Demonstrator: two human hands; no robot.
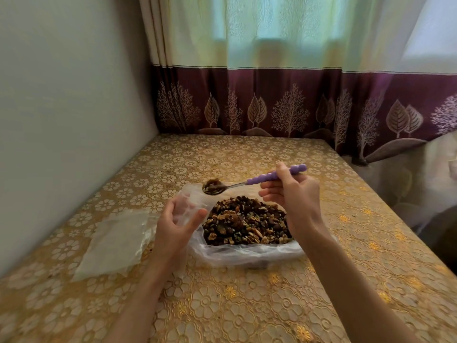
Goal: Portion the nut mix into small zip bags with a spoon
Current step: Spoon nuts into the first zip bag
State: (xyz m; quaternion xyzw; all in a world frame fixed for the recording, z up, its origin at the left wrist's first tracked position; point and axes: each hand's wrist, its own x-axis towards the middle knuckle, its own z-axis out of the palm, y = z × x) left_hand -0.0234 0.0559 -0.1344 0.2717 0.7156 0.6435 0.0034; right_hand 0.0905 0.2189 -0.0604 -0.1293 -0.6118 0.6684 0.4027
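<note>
Over by the wall on the left, a flat stack of spare bags (116,241) is lying on the table (247,305), untouched. Moving right, the left hand (176,224) is holding up a small zip bag (191,203), thumb and fingers (197,215) curling round its clear sides, mouth tilting up and to the right. Just above that mouth the spoon (247,183) is hovering, its loaded bowl pointing left and its long axis running nearly level, left to right, back to the purple handle. Below it, the nut mix (247,224) is sitting heaped in a big open plastic bag (247,253), touching the left hand's side. Further right, the right hand (293,194) is pinching the handle, fingers clenching round it. So the bag's opening is lying just left of and beneath the spoon's tip; a short travel left and a tip of the bowl looks like the next call, and nuts could spill if the mouth sags.
</note>
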